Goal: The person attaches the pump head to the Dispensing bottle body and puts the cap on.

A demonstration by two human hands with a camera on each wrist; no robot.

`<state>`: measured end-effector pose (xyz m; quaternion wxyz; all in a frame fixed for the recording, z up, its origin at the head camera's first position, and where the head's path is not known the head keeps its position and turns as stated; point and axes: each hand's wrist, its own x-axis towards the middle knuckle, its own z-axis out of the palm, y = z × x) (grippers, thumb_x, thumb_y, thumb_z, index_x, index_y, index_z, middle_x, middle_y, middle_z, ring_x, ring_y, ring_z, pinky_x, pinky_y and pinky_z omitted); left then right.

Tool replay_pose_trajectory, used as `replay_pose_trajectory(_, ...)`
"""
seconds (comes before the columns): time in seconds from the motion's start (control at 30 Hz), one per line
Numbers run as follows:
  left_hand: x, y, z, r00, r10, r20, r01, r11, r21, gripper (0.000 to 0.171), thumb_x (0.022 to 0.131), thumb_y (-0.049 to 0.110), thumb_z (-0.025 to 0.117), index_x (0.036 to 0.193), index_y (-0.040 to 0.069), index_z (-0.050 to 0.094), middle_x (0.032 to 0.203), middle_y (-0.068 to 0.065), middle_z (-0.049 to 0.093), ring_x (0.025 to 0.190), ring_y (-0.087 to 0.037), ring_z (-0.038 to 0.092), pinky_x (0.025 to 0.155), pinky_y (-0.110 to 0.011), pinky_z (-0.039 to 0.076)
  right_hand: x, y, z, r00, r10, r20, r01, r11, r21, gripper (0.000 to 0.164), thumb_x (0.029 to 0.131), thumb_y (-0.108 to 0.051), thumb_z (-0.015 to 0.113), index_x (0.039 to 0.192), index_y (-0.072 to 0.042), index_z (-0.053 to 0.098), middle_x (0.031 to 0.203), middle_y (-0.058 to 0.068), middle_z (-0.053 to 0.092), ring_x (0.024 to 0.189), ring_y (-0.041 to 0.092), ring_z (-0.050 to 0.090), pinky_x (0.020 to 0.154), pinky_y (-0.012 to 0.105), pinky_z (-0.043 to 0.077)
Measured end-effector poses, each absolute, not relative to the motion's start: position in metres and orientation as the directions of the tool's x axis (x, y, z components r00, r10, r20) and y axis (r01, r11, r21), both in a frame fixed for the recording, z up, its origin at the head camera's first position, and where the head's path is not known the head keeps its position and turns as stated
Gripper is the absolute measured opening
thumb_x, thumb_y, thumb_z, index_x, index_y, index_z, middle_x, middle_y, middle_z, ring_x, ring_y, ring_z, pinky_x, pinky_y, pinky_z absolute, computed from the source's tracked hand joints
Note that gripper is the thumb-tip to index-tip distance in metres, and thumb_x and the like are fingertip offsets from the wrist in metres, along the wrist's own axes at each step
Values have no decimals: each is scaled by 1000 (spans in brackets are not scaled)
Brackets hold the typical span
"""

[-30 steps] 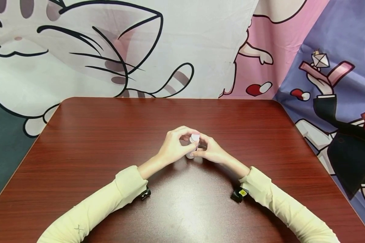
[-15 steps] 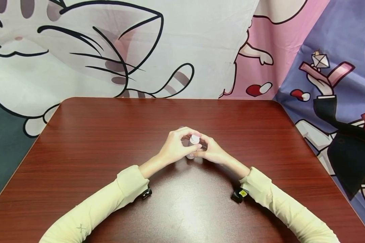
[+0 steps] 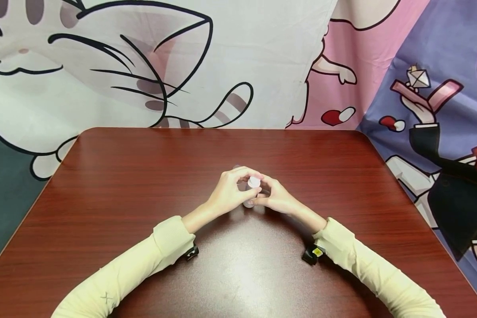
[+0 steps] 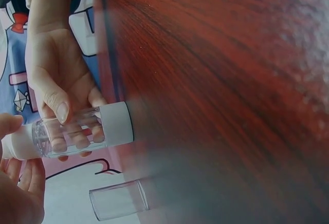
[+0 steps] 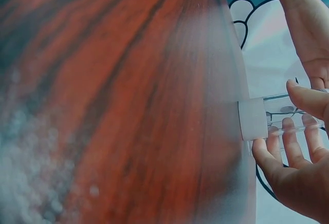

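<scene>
A clear bottle [image 4: 117, 123] with a white base stands upright on the table between my hands. My left hand [image 3: 231, 191] pinches its white top [image 3: 255, 182] with thumb and fingers. Lower down, my right hand [image 3: 279, 198] grips the clear body, its thumb on the near side and fingers wrapped behind, seen through the plastic in the left wrist view. A clear cylindrical cap [image 4: 119, 200] stands on the table close to the bottle; in the head view my left hand hides most of it.
The dark red wood table [image 3: 163, 163] has rounded far corners. Behind it hangs a printed cartoon cloth [image 3: 262, 57]. Small black wrist cameras [image 3: 311, 255] sit under both cream sleeves [image 3: 171, 240].
My left thumb slid a little rightward across the white top, then slightly back. The left forearm has shifted slightly right. My right hand stays still, and the bottle keeps its place.
</scene>
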<state>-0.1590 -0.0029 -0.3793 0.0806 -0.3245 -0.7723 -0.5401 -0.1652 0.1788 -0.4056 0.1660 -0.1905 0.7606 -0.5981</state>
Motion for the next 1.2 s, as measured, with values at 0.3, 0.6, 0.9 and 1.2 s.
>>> replay_pose_trajectory(0.3,-160,-3,-381,-766,419,487,603,210,769,25,78,5,74,102,4,69,100,-8,71,96,-16,66,85,-22,56,-164,179,-404,-871,-492,-18,-101,213,-972,63,76,8,71,133,5,45,128,26,55,106,11,58,91,28,55)
replay_pose_trajectory(0.6,-160,-3,-382,-771,432,468,582,178,794,29,78,1,69,107,1,65,104,-13,70,102,-21,66,92,-25,55,-166,179,-407,-875,-484,-21,-99,221,-970,57,75,10,72,127,9,47,125,27,56,114,22,56,97,33,52)
replay_pose_trajectory(0.9,-160,-2,-382,-771,436,464,579,176,796,31,79,1,69,110,2,64,108,-12,69,104,-20,65,93,-27,54,-166,178,-407,-876,-482,-20,-112,243,-963,54,76,9,70,125,9,47,127,28,56,117,31,55,98,36,52)
replay_pose_trajectory(1.2,-159,-1,-385,-787,395,473,578,206,790,35,78,9,76,111,3,64,107,-10,69,103,-19,66,89,-23,55,-167,181,-409,-865,-501,8,-145,235,-961,58,77,7,72,130,4,49,127,23,57,111,19,57,93,30,54)
